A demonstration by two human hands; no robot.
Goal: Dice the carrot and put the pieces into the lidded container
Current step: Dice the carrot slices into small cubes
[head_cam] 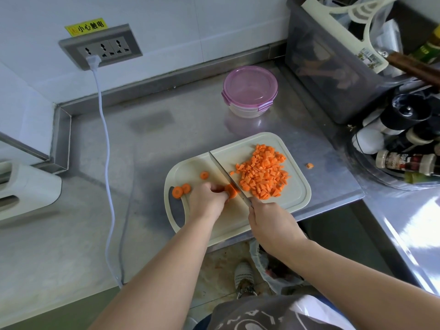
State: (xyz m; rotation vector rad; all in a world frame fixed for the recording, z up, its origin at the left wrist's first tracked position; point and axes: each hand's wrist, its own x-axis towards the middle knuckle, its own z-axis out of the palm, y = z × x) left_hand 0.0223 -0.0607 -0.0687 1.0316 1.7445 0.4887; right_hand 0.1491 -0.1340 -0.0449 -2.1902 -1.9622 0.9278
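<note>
On the pale cutting board my left hand pinches a short carrot piece with curled fingers. My right hand grips the handle of a knife, whose blade lies against the carrot piece's right side. A heap of diced carrot sits on the board's right half. Three round carrot slices lie at the board's left. The lidded container, clear with a purple lid clipped on, stands behind the board.
One stray carrot bit lies on the steel counter right of the board. A grey bin and spice bottles crowd the right. A white cord runs from the wall socket. A white appliance sits left.
</note>
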